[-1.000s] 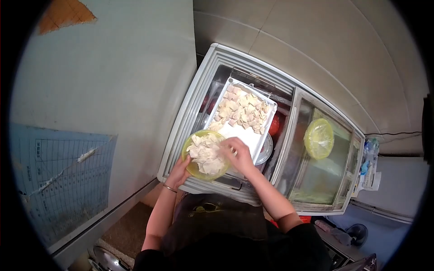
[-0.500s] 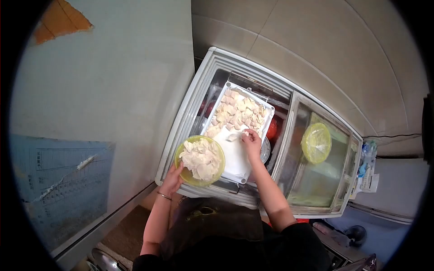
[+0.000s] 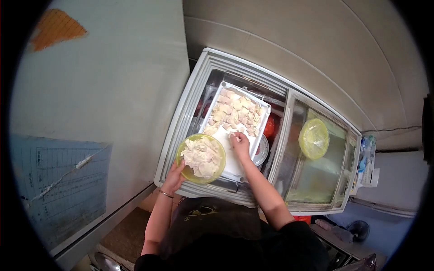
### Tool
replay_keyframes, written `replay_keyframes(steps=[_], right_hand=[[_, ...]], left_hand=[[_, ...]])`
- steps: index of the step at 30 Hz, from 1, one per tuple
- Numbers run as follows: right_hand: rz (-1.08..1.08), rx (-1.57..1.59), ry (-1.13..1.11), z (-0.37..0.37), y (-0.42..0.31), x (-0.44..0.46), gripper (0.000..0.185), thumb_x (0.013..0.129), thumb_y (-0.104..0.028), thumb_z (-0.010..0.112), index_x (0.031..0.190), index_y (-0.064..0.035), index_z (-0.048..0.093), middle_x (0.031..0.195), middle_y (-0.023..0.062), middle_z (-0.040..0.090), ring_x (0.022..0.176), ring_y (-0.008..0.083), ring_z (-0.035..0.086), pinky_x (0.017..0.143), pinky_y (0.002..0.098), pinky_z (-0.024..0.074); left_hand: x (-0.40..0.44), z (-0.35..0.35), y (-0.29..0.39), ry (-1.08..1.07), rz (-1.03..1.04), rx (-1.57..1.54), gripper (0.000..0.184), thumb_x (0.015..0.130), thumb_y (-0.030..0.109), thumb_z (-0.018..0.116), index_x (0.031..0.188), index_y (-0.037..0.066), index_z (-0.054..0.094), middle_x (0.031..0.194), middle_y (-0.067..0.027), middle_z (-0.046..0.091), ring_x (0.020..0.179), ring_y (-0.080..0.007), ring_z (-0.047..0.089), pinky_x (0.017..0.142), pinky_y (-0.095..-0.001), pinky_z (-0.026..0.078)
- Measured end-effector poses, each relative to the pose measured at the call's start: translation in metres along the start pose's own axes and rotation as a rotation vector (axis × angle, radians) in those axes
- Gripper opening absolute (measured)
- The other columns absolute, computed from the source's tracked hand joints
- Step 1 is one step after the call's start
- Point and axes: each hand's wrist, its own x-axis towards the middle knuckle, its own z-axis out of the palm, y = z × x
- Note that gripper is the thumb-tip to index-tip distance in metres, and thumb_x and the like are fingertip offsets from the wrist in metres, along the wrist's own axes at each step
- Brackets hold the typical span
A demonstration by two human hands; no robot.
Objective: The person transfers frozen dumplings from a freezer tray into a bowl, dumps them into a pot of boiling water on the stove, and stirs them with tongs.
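My left hand (image 3: 174, 175) grips the rim of a yellow-green bowl (image 3: 182, 174) heaped with pale, thin-skinned wontons (image 3: 202, 156). The bowl overlaps the lower left corner of a white rectangular tray (image 3: 233, 160). Rows of wontons (image 3: 237, 109) cover the tray's far part, and its near part shows a bare white surface. Over the tray, just below those rows, my right hand (image 3: 241, 145) has its fingers pinched on a small pale wonton; the fingers partly hide it.
The tray rests in the open side of a chest freezer (image 3: 181, 122). Red bags (image 3: 269, 127) and a round clear lid or container (image 3: 261, 151) lie beside it. A second yellow-green bowl (image 3: 313, 139), covered in plastic, stands on the sliding glass lid (image 3: 312, 180). A wall panel (image 3: 108, 90) rises at left.
My right hand has moved left and slightly down over the tray, to where a single wonton lay. My left hand still holds the bowl in about the same place.
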Motion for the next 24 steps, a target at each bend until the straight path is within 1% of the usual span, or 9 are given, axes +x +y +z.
replay_keyframes(steps=[2,6,9,10,12,14,17,22,24], right_hand=[[0.35,0.403,0.002,-0.018,-0.037,-0.01,0.027,0.078,-0.02,0.067,0.097,-0.0018,0.063,0.091,0.0169,0.062,0.086,0.0323,0.06,0.078,0.0358,0.0469],[-0.251,0.041,-0.253,-0.051,-0.117,-0.045,0.03,0.08,-0.021,0.066,0.101,-0.0018,0.061,0.095,0.0153,0.062,0.084,0.0277,0.06,0.075,0.0324,0.0474],[-0.373,-0.017,-0.333,-0.065,-0.152,-0.058,0.031,0.081,-0.021,0.066,0.105,-0.0028,0.06,0.1,0.0155,0.061,0.087,0.0287,0.059,0.078,0.035,0.0473],[-0.373,-0.021,-0.327,-0.068,-0.148,-0.051,0.031,0.081,-0.021,0.066,0.105,-0.0028,0.06,0.1,0.0155,0.061,0.087,0.0287,0.059,0.078,0.035,0.0473],[0.024,0.029,-0.167,-0.075,-0.121,-0.022,0.032,0.08,-0.019,0.065,0.108,-0.0046,0.06,0.105,0.0164,0.059,0.094,0.0324,0.057,0.083,0.0373,0.0463],[-0.226,-0.266,0.072,-0.075,-0.05,0.014,0.032,0.079,-0.015,0.063,0.109,-0.0052,0.06,0.105,0.0159,0.059,0.095,0.0322,0.057,0.083,0.0381,0.0464],[-0.293,-0.52,0.095,-0.064,-0.011,0.019,0.027,0.077,-0.011,0.061,0.104,-0.0043,0.061,0.101,0.0165,0.059,0.093,0.0324,0.057,0.082,0.0381,0.0462],[-0.113,-0.43,-0.139,-0.051,0.008,0.021,0.026,0.073,-0.008,0.065,0.098,-0.006,0.062,0.104,0.013,0.057,0.099,0.0321,0.055,0.081,0.0409,0.0461],[-0.299,-0.535,0.126,-0.059,-0.01,0.016,0.021,0.075,-0.005,0.057,0.095,-0.0061,0.063,0.103,0.0124,0.057,0.096,0.0319,0.055,0.083,0.043,0.0439]], left_hand=[[-0.005,0.003,-0.001,0.02,0.012,-0.017,0.044,0.098,0.021,0.043,0.138,0.011,0.028,0.131,-0.01,0.043,0.118,-0.0236,0.048,0.09,-0.0414,0.05],[0.007,0.007,-0.009,-0.038,0.043,0.041,0.047,0.097,0.025,0.043,0.139,0.01,0.026,0.132,-0.0107,0.043,0.119,-0.0252,0.047,0.091,-0.0434,0.049],[0.014,0.018,-0.012,0.012,0.015,0.006,0.044,0.097,0.023,0.044,0.137,0.012,0.028,0.128,-0.0102,0.044,0.116,-0.0236,0.049,0.087,-0.0431,0.051],[0.015,0.02,-0.011,0.016,0.002,-0.009,0.045,0.097,0.024,0.044,0.137,0.012,0.028,0.129,-0.0104,0.044,0.116,-0.024,0.049,0.087,-0.0437,0.051],[0.015,0.018,-0.014,0.017,-0.014,-0.026,0.045,0.097,0.025,0.044,0.137,0.012,0.027,0.129,-0.0107,0.044,0.117,-0.0245,0.049,0.087,-0.0442,0.051],[0.012,0.014,-0.014,0.004,0.019,-0.037,0.046,0.097,0.027,0.044,0.138,0.012,0.027,0.131,-0.0111,0.043,0.118,-0.0258,0.048,0.086,-0.0453,0.051],[0.012,0.01,-0.014,0.001,0.011,-0.04,0.048,0.097,0.027,0.044,0.138,0.012,0.026,0.133,-0.0116,0.041,0.119,-0.0268,0.048,0.086,-0.0454,0.051],[0.008,0.006,-0.012,0.022,0.005,-0.038,0.048,0.097,0.027,0.044,0.139,0.011,0.025,0.133,-0.0119,0.042,0.118,-0.0275,0.049,0.086,-0.0456,0.052],[0.006,0.006,-0.009,0.018,-0.005,-0.04,0.048,0.097,0.027,0.044,0.139,0.011,0.025,0.133,-0.012,0.042,0.117,-0.0276,0.049,0.086,-0.0457,0.052]])
